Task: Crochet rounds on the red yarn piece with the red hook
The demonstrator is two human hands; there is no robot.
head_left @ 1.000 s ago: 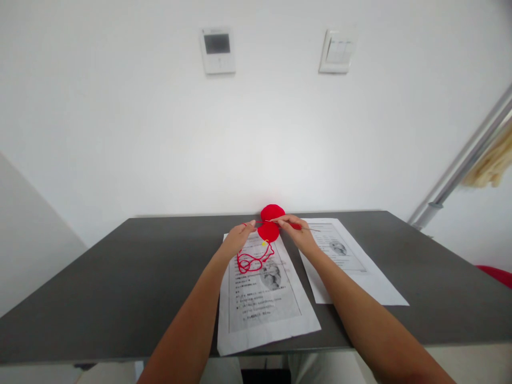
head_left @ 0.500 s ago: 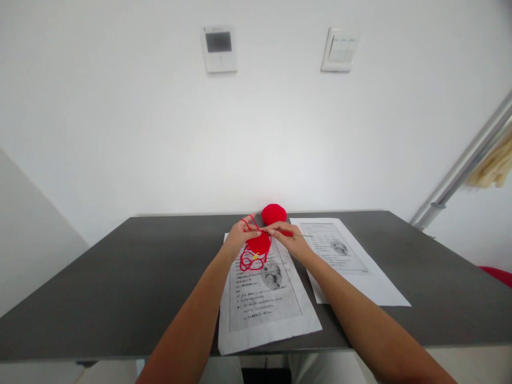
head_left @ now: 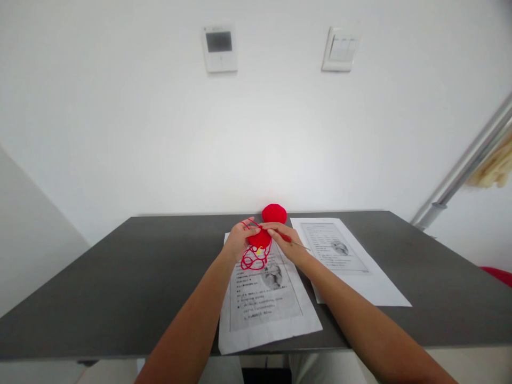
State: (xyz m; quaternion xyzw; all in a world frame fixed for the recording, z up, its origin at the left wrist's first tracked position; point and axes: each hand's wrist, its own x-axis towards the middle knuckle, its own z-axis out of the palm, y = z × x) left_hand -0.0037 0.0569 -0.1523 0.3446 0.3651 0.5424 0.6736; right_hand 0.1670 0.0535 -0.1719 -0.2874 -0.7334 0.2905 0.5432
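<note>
Pinched in my left hand [head_left: 240,238] is a small red crochet piece [head_left: 259,239], and a strand of red yarn runs over the raised fingers of that hand. My right hand [head_left: 286,240] grips a crochet hook [head_left: 285,237] with a red handle; its thin metal end sticks out to the right, while the other end meets the top edge of the piece. A yellow stitch marker [head_left: 259,250] hangs at the lower edge. Loose loops of red yarn [head_left: 254,262] dangle below. Behind my hands sits a red ball of yarn [head_left: 274,213].
Under my hands lies a printed sheet [head_left: 272,314], with a second printed sheet [head_left: 360,266] to its right. Both rest on the dark table [head_left: 120,288], which stands against a white wall. A metal pole [head_left: 460,176] leans at the right.
The crochet hook has tilted, its right end now pointing lower. The red piece and the yellow marker have shifted slightly, and the yarn over my left fingers sits lower.
</note>
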